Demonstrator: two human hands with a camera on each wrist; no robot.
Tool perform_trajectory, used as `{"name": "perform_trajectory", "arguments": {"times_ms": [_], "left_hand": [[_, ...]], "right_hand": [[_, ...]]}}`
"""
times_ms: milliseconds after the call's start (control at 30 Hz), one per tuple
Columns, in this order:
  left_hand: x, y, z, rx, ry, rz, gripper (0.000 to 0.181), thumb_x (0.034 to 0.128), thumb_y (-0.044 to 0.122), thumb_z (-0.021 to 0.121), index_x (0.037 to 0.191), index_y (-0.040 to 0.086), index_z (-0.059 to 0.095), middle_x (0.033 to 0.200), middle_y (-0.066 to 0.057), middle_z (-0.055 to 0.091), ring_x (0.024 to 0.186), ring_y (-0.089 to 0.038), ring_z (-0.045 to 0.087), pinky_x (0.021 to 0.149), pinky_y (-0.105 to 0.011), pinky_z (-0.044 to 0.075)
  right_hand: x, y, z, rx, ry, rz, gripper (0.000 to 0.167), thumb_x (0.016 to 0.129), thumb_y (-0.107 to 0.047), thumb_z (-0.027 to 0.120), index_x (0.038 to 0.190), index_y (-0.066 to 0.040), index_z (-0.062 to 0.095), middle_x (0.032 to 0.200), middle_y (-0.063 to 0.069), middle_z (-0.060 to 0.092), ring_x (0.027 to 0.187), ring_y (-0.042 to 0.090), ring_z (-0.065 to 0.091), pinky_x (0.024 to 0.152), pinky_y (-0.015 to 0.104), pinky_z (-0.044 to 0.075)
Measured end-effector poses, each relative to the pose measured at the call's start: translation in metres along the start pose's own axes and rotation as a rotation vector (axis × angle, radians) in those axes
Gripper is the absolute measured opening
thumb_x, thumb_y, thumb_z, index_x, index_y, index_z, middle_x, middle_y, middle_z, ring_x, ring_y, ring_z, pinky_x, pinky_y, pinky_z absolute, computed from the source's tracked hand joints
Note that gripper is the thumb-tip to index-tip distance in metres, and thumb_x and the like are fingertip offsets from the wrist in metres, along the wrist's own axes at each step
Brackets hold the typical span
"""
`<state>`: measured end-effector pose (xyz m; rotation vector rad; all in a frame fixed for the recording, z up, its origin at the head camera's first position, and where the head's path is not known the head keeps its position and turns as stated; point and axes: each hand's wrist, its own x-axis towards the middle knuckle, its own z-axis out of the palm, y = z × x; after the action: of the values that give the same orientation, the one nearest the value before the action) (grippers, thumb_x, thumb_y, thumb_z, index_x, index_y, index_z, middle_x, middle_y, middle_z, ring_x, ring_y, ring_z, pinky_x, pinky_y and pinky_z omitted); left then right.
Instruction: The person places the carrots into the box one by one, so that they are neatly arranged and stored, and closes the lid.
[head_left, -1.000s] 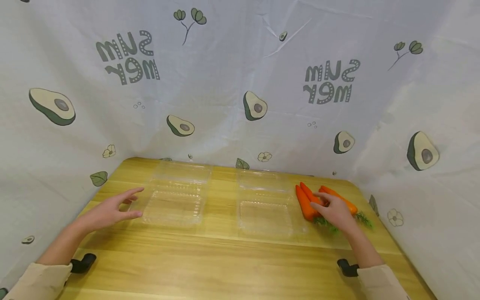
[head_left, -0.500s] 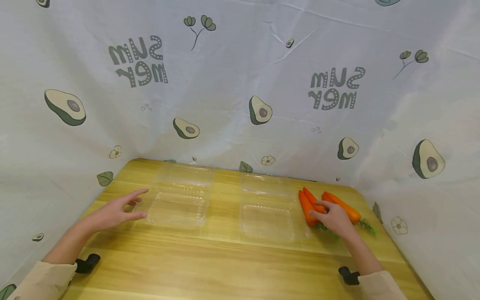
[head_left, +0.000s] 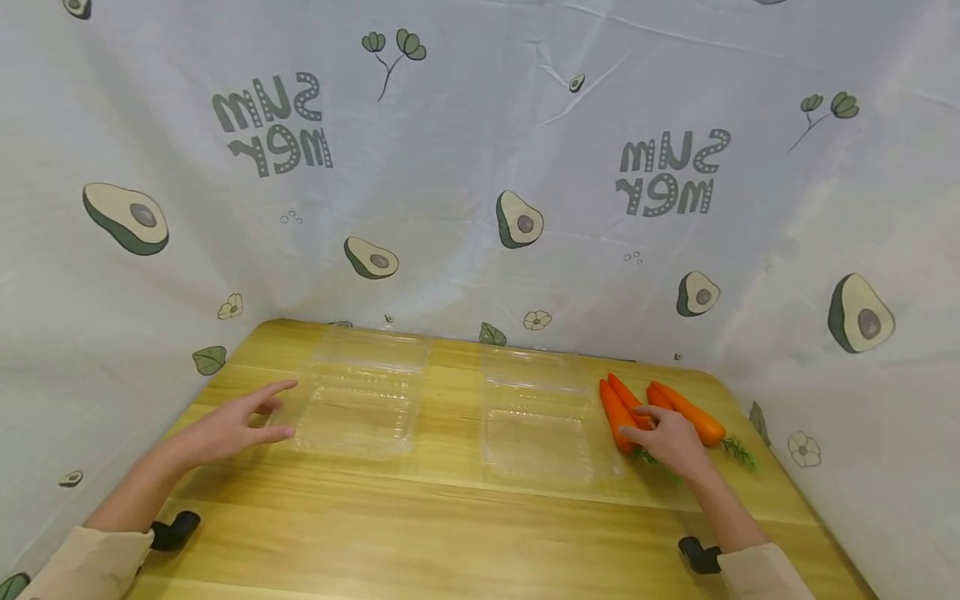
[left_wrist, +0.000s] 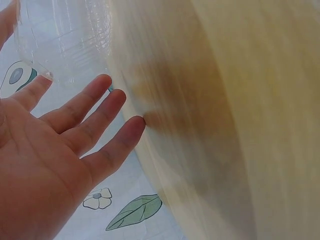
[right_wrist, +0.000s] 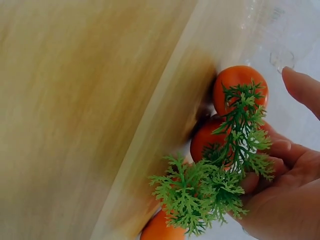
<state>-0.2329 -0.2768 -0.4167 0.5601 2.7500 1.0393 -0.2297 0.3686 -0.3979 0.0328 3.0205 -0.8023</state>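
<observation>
Several orange carrots with feathery green tops lie at the table's right side in the head view. Two slim ones, a left carrot [head_left: 613,412] and its neighbour [head_left: 624,390], lie side by side; a thicker carrot [head_left: 693,414] lies to their right. Over them is my right hand [head_left: 672,442], thumb and fingers spread apart and loosely bent. In the right wrist view the carrot greens [right_wrist: 200,192] partly hide its fingers; whether they touch a carrot is unclear. My left hand [head_left: 228,429], fingers spread and palm bare, hovers beside the left clear plastic box [head_left: 352,421], holding nothing.
A second clear plastic box [head_left: 536,446] stands just left of the carrots. Both boxes have their hinged lids folded back towards the wall. A white curtain [head_left: 450,167] printed with avocados encloses the wooden table [head_left: 420,533] at the back and sides.
The head view has shifted slightly, moving the whole scene a little right and down. Both hands keep nearly the same poses, and the carrots and boxes stay where they lay.
</observation>
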Motion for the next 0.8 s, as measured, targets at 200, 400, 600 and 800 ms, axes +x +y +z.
{"name": "perform_trajectory", "arguments": {"times_ms": [200, 400, 600, 800], "left_hand": [[-0.0011, 0.0019, 0.0001, -0.002, 0.0, -0.009, 0.079, 0.0981, 0.039, 0.065, 0.159, 0.007, 0.026, 0.141, -0.034, 0.05, 0.131, -0.051, 0.047, 0.094, -0.064, 0.047], [-0.0009, 0.0017, 0.0004, 0.002, -0.001, -0.009, 0.079, 0.0983, 0.039, 0.065, 0.159, 0.008, 0.026, 0.141, -0.034, 0.05, 0.131, -0.05, 0.047, 0.094, -0.064, 0.047], [-0.0016, 0.0017, 0.0, 0.006, 0.001, -0.002, 0.078, 0.0985, 0.039, 0.065, 0.159, 0.007, 0.026, 0.14, -0.033, 0.051, 0.131, -0.05, 0.048, 0.094, -0.065, 0.047], [-0.0008, 0.003, 0.0002, -0.01, -0.003, -0.007, 0.078, 0.0986, 0.038, 0.065, 0.159, 0.007, 0.026, 0.14, -0.032, 0.051, 0.131, -0.05, 0.048, 0.093, -0.064, 0.047]], "right_hand": [[0.0013, -0.001, 0.0019, -0.006, -0.002, 0.012, 0.067, 0.094, -0.039, 0.07, 0.136, 0.011, 0.055, 0.135, 0.038, 0.053, 0.117, 0.051, 0.056, 0.089, 0.056, 0.051], [0.0027, -0.0023, 0.0028, -0.027, 0.004, 0.028, 0.066, 0.092, -0.037, 0.071, 0.134, 0.012, 0.056, 0.128, 0.036, 0.058, 0.104, 0.042, 0.062, 0.082, 0.051, 0.052], [0.0035, -0.0045, 0.0044, -0.043, 0.007, 0.045, 0.066, 0.091, -0.036, 0.072, 0.134, 0.012, 0.056, 0.127, 0.034, 0.06, 0.099, 0.036, 0.063, 0.079, 0.047, 0.052], [0.0028, -0.0029, 0.0039, -0.055, 0.011, 0.06, 0.066, 0.089, -0.033, 0.074, 0.133, 0.013, 0.056, 0.109, 0.026, 0.07, 0.081, 0.025, 0.061, 0.068, 0.037, 0.049]]}}
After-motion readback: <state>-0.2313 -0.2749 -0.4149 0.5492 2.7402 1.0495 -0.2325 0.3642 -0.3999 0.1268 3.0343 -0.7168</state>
